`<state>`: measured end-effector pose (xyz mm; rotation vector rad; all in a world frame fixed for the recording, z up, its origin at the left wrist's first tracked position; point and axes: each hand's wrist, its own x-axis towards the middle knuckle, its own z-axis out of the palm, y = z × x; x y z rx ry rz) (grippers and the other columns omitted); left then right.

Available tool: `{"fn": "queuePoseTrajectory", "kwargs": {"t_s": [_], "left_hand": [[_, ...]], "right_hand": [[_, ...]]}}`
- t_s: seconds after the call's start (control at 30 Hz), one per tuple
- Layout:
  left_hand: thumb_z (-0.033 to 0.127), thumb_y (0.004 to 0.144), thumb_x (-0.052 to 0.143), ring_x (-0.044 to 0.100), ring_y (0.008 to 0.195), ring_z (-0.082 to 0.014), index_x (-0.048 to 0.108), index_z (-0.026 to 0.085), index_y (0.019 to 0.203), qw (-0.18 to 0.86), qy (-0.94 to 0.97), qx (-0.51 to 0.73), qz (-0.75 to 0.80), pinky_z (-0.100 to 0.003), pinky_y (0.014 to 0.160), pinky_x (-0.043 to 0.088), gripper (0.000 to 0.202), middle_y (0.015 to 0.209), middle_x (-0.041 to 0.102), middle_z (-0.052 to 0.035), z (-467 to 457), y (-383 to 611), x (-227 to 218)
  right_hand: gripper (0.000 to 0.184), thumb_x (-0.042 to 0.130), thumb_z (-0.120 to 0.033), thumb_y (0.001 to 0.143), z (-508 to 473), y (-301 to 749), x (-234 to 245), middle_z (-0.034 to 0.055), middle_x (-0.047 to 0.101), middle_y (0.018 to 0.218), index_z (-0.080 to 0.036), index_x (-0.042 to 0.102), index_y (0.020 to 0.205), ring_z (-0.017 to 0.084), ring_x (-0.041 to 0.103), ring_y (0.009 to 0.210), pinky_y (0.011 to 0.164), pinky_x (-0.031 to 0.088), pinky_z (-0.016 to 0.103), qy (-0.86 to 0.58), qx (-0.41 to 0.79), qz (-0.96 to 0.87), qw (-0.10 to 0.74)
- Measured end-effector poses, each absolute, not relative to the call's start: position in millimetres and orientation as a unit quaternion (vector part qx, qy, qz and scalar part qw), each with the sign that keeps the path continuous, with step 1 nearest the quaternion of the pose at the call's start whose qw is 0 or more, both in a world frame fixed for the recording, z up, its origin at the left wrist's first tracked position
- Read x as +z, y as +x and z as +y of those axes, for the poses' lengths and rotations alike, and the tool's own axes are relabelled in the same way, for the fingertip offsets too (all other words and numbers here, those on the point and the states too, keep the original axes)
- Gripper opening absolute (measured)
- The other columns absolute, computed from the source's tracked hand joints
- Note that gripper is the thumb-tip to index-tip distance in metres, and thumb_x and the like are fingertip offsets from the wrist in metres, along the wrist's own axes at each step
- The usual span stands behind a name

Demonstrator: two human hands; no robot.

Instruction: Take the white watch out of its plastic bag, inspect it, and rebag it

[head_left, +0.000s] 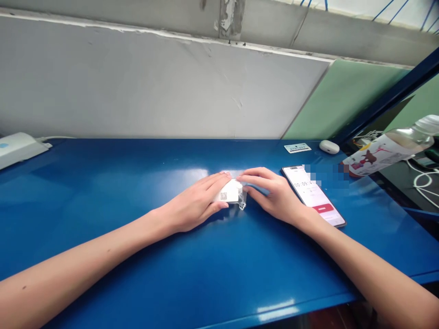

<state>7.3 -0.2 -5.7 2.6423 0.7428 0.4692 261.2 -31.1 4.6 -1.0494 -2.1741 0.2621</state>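
A small white box (231,191) with a printed square code lies on the blue table, its right end in crinkled clear plastic wrapping (242,201). My left hand (194,201) grips the box from the left, fingers over its far side and thumb along its near edge. From the right, my right hand (270,192) reaches to the box's other end, with fingers bent and fingertips at the plastic wrapping. Part of the box is hidden under my left fingers.
Right of my right hand lies a phone (317,196) showing a timer. Behind it are a small card (297,148) and a white earbud case (329,146). A labelled bottle (384,151) leans at the right. A white device (20,148) sits far left.
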Motion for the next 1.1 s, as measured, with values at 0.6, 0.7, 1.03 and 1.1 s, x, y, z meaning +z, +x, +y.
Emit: {"fn": "queuePoseTrajectory", "kwargs": {"t_s": [0.6, 0.7, 1.03, 1.1], "left_hand": [[0.058, 0.083, 0.07, 0.019, 0.151, -0.0383, -0.002, 0.019, 0.159, 0.143, 0.919, 0.198, 0.31, -0.055, 0.118, 0.031, 0.112, 0.166, 0.011, -0.022, -2.4, 7.1, -5.9], [0.054, 0.084, 0.069, 0.023, 0.15, -0.0376, 0.012, 0.018, 0.158, 0.141, 0.925, 0.184, 0.3, -0.054, 0.117, 0.032, 0.101, 0.164, 0.018, -0.0211, -2.6, 7.3, -3.6], [0.061, 0.079, 0.069, 0.037, 0.142, -0.0421, 0.024, 0.009, 0.155, 0.157, 0.912, 0.154, 0.345, -0.055, 0.112, 0.04, 0.103, 0.152, 0.038, -0.0263, -2.6, 10.9, -5.4], [0.062, 0.079, 0.066, 0.036, 0.142, -0.0433, 0.026, 0.007, 0.154, 0.145, 0.912, 0.145, 0.356, -0.057, 0.112, 0.038, 0.101, 0.152, 0.038, -0.0279, -1.8, 11.1, -5.4]], "right_hand": [[0.021, 0.069, -0.034, 0.087, -19.8, 250.4, 4.3, 0.0078, 0.078, 0.097, -0.019, 0.076, 0.1, 0.021, 0.073, 0.082, 0.071, 0.062, 0.036, -0.524, 0.34, -0.592, 0.509], [0.022, 0.071, -0.036, 0.085, -18.4, 246.4, 0.2, 0.0084, 0.078, 0.095, -0.018, 0.076, 0.098, 0.022, 0.073, 0.082, 0.072, 0.063, 0.037, -0.537, 0.364, -0.565, 0.51], [0.033, 0.06, -0.027, 0.091, -13.7, 244.6, -14.7, 0.0153, 0.07, 0.125, -0.017, 0.067, 0.121, 0.027, 0.068, 0.114, 0.099, 0.056, 0.047, -0.503, 0.337, -0.665, 0.438], [0.04, 0.056, -0.029, 0.094, -18.5, 246.1, -13.7, 0.0189, 0.059, 0.141, -0.016, 0.061, 0.131, 0.03, 0.055, 0.132, 0.109, 0.047, 0.053, -0.481, 0.235, -0.758, 0.373]]}}
